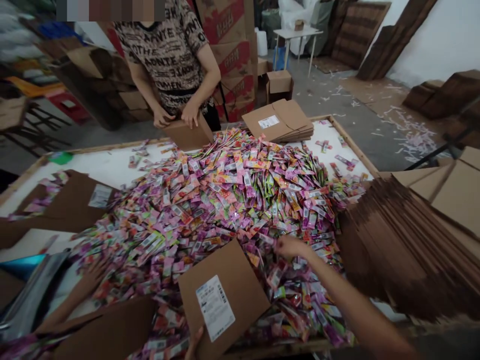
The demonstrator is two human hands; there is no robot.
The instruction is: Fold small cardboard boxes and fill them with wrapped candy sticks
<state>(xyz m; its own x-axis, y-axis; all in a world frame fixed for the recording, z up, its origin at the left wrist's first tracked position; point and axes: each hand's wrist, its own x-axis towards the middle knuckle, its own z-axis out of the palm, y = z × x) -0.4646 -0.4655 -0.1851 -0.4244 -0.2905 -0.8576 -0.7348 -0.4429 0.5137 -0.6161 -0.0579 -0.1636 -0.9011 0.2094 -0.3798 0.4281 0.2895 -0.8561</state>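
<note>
Grey floor [330, 102], white wall [442, 40], small, perhaps white table [297, 33].

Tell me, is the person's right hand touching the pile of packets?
Touching. Head view shows the right hand with fingers in the pile of packets.

Right hand [288, 247] in sachet pile [232, 200], left hand [195, 344] holding box [221, 295]
</note>
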